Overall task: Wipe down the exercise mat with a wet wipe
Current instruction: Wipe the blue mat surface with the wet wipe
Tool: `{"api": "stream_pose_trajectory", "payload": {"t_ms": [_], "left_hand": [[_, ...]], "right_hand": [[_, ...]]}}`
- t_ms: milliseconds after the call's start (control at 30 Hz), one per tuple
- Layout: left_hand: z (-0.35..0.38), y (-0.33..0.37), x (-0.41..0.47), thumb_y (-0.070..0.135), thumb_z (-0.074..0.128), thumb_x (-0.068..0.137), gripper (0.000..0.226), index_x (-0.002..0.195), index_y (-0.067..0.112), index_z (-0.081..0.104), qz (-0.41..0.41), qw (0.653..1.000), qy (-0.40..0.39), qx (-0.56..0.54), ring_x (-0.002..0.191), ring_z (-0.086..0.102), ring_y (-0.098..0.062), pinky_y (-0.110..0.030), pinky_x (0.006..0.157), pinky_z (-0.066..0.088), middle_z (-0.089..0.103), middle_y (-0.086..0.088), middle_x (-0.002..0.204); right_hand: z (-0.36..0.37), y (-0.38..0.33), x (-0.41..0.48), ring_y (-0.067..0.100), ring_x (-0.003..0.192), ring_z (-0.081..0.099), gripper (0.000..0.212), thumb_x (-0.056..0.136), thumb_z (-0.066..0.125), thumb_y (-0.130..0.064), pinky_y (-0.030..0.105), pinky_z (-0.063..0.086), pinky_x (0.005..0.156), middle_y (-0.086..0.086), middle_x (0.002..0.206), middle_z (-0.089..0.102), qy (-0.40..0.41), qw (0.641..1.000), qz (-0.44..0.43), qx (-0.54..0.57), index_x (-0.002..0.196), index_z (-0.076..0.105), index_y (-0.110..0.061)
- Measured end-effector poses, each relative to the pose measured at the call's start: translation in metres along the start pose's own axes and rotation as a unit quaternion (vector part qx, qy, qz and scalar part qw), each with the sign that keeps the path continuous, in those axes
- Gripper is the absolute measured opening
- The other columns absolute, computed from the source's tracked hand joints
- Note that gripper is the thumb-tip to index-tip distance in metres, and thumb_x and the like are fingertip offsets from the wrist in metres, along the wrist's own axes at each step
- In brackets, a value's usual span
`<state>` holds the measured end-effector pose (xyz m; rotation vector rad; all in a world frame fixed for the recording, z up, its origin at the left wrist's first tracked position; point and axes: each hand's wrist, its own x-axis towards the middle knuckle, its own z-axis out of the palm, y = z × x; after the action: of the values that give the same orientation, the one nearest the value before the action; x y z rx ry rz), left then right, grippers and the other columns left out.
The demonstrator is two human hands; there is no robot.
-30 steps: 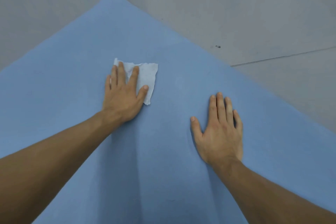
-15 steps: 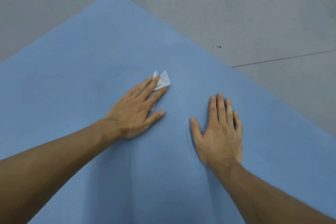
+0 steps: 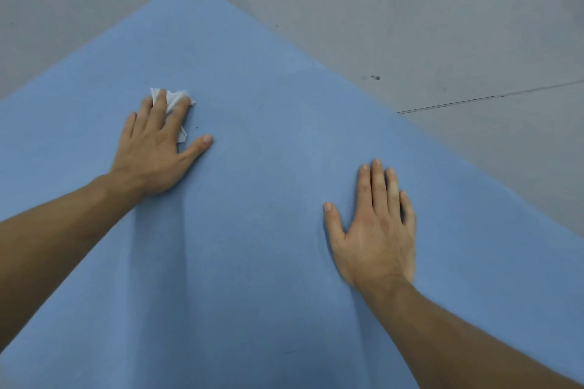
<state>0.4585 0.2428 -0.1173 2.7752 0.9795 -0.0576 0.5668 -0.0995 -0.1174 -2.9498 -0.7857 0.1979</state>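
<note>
Mat (image 3: 268,167), blue, spread on grey floor (image 3: 410,9), far corner pointing away. Left hand (image 3: 158,148) flat, fingers straight, pressing crumpled white wet wipe (image 3: 173,98) onto mat; wipe mostly hidden beneath fingers, thumb splayed aside. Right hand (image 3: 376,230) palm-down on mat, fingers straight and together, holding nothing, well apart from wipe.

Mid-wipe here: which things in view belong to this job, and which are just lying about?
Part of the job:
blue exercise mat
white wet wipe, pressed under the left hand
right hand, flat on the mat

Just there:
grey floor
dark spot on the floor
seam line in the floor
</note>
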Motion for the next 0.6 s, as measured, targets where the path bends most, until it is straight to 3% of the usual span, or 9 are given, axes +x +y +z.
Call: {"api": "stream_pose_trajectory", "payload": {"t_ms": [100, 267, 400, 600], "left_hand": [[0.001, 0.003, 0.004, 0.082, 0.029, 0.087, 0.089, 0.16, 0.031, 0.019, -0.025, 0.998, 0.041, -0.049, 0.156, 0.012, -0.031, -0.054, 0.125, 0.018, 0.015, -0.009, 0.17], [-0.009, -0.012, 0.009, 0.082, 0.047, 0.083, 0.098, 0.161, 0.038, 0.006, -0.041, 0.989, 0.121, -0.069, 0.154, 0.018, -0.035, -0.056, 0.121, 0.021, 0.003, -0.007, 0.172], [-0.007, -0.025, 0.011, 0.082, 0.023, 0.088, 0.094, 0.162, 0.023, 0.016, -0.06, 0.997, 0.048, 0.01, 0.157, 0.007, -0.029, -0.055, 0.124, 0.014, 0.007, -0.003, 0.172], [-0.001, -0.025, 0.018, 0.04, 0.02, 0.112, 0.053, 0.16, 0.018, 0.03, -0.025, 0.998, 0.051, 0.008, 0.154, 0.014, -0.036, -0.058, 0.122, 0.018, 0.017, -0.007, 0.17]], "right_hand": [[0.0, 0.0, 0.0, 0.016, 0.158, -0.008, 0.084, 0.098, 0.015, -0.067, 0.042, 0.005, 0.128, -0.001, 0.173, -0.003, 0.0, 1.0, 0.001, 0.002, 0.165, 0.003, -0.017], [0.001, 0.0, 0.001, 0.017, 0.159, -0.006, 0.084, 0.098, 0.016, -0.067, 0.042, 0.006, 0.128, -0.001, 0.173, -0.001, 0.003, 1.0, 0.0, 0.006, 0.165, 0.005, -0.017], [0.002, 0.001, 0.0, 0.017, 0.159, -0.005, 0.084, 0.098, 0.017, -0.067, 0.043, 0.007, 0.128, 0.0, 0.173, 0.001, 0.006, 1.0, 0.0, 0.004, 0.165, 0.006, -0.016], [0.003, 0.001, 0.001, 0.018, 0.159, -0.003, 0.084, 0.098, 0.019, -0.066, 0.043, 0.008, 0.128, 0.0, 0.173, 0.003, 0.009, 1.0, -0.001, 0.009, 0.165, 0.008, -0.016]]}}
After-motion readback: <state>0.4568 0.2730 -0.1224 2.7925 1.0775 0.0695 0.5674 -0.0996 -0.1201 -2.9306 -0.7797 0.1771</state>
